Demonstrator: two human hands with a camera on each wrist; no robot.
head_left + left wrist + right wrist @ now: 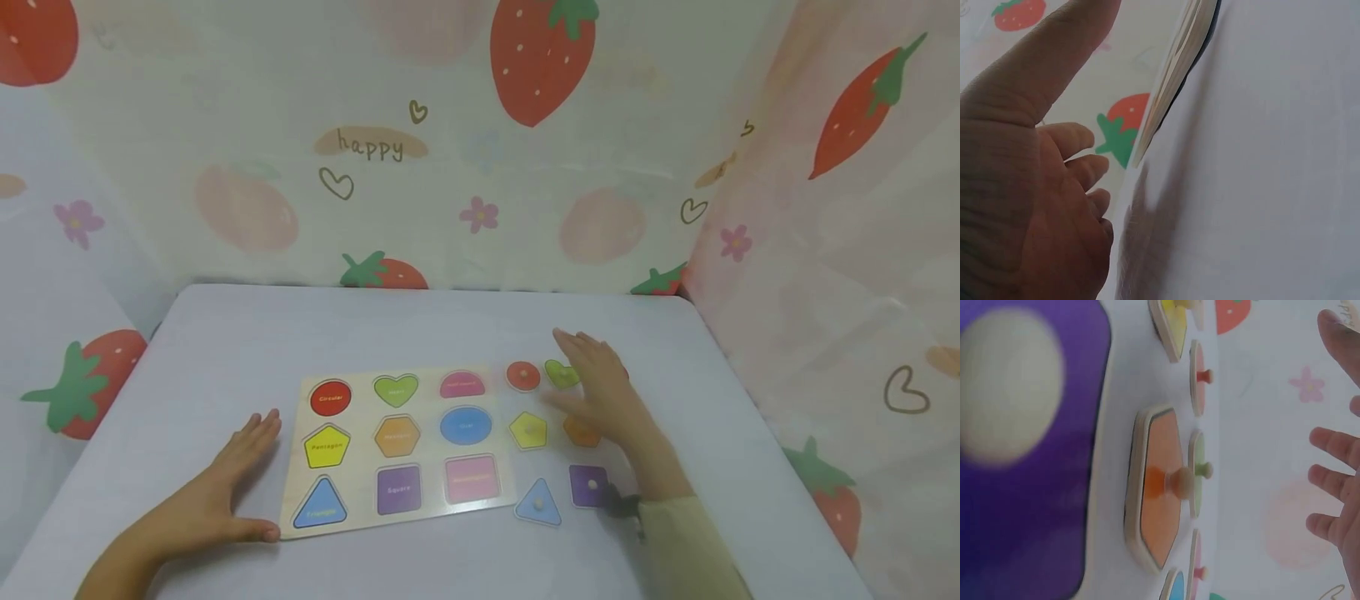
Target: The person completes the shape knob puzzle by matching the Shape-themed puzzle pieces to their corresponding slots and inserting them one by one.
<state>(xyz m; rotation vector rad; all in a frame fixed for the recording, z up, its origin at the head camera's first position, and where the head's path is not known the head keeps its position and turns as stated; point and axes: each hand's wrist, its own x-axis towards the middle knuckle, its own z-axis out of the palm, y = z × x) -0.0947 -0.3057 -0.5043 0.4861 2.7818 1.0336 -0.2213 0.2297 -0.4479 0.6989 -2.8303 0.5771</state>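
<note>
A wooden shape puzzle board (360, 457) lies flat on the table, its printed shapes in three rows. At its left edge is my left hand (217, 500), fingers spread and thumb at the board's lower left corner. My right hand (603, 387) hovers with extended fingers over the knobbed pieces to the right of the board. Around it lie the red circle (513, 382), green heart (555, 369), yellow pentagon (519, 435), orange hexagon (1157, 531), purple square (580, 479) and blue triangle (532, 508). Nothing is in either hand.
The white-covered table (420, 325) ends at a curtain (450, 175) printed with strawberries, which also hangs along both sides. A blue piece (1175, 586) and a pink piece (1195, 559) stand beyond the hexagon in the right wrist view, largely hidden by my hand in the head view.
</note>
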